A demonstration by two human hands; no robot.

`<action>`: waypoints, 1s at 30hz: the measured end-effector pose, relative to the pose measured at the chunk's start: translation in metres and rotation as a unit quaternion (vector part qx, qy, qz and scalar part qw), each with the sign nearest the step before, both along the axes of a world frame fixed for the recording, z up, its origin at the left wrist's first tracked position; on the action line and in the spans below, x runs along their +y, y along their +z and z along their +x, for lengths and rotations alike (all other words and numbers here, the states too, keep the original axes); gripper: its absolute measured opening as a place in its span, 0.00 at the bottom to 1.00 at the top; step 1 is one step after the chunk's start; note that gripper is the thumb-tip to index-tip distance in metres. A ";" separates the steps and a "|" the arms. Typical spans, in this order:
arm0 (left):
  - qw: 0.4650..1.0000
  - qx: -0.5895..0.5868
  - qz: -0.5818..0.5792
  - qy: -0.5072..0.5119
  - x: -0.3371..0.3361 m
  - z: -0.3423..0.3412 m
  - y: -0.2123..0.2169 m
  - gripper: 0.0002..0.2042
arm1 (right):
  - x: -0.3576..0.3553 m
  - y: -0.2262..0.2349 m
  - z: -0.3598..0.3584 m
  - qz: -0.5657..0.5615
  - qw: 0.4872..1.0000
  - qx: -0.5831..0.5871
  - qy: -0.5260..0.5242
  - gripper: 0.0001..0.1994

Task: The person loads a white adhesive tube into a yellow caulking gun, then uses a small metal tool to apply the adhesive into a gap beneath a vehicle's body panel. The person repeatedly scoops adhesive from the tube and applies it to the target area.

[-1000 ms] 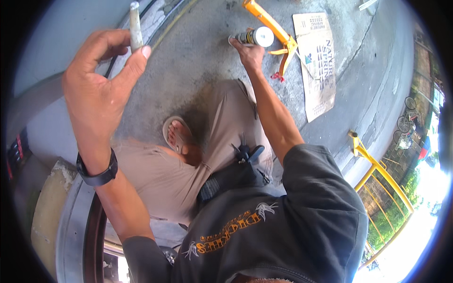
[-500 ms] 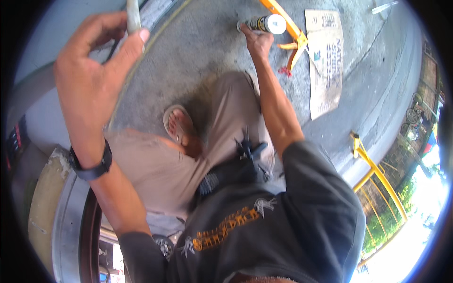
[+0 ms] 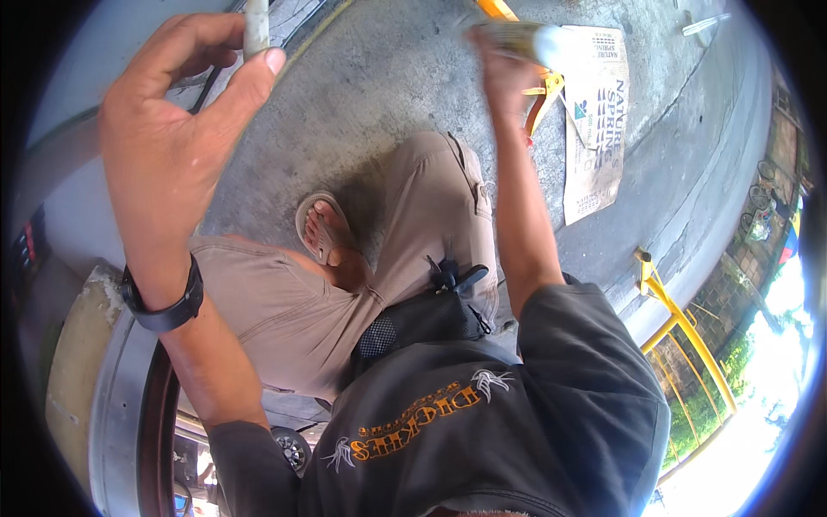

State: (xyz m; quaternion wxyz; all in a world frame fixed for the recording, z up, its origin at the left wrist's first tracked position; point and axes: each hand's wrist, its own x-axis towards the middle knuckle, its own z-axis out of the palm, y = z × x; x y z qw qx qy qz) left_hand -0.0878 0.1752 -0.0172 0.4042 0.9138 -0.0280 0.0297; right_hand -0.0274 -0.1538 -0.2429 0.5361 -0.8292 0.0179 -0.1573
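My left hand (image 3: 177,133) is raised at the upper left, thumb and fingers closed on a pale, narrow tube-like piece (image 3: 257,31). The top of that piece runs out of view. At the upper middle, my right hand (image 3: 506,84) grips a sealant cartridge (image 3: 522,40), blurred by motion, its white end pointing right. An orange-yellow caulking gun (image 3: 551,84) lies on the floor just beyond and beside my right hand, partly hidden by the hand and the cartridge.
A flattened printed cardboard sheet (image 3: 596,129) lies on the concrete floor (image 3: 370,86) to the right. Farther off is a clear plastic strip (image 3: 706,24). A yellow metal rail (image 3: 689,323) stands at the right. A pale wall edge (image 3: 82,370) borders my left side.
My right hand has swung to the right with the cartridge, now in front of part of the caulking gun. My left hand keeps its hold, shifted only slightly.
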 end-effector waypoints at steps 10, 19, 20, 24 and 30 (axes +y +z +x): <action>1.000 0.013 0.000 0.019 -0.003 -0.001 0.001 0.11 | -0.001 0.007 -0.014 0.020 0.994 0.108 -0.026 0.30; 0.999 0.030 0.022 0.023 0.000 -0.001 0.004 0.12 | -0.003 0.030 0.004 -0.039 0.999 0.001 -0.002 0.16; 0.999 0.035 0.026 0.016 -0.008 0.000 0.005 0.13 | -0.010 -0.043 -0.015 -0.117 0.991 0.049 -0.046 0.19; 0.999 0.043 0.016 0.023 -0.005 -0.005 0.000 0.13 | 0.014 -0.049 0.001 -0.039 0.989 0.143 -0.025 0.22; 0.998 0.062 0.005 0.029 -0.001 -0.007 -0.004 0.11 | -0.019 0.037 0.044 -0.048 0.993 0.109 -0.026 0.18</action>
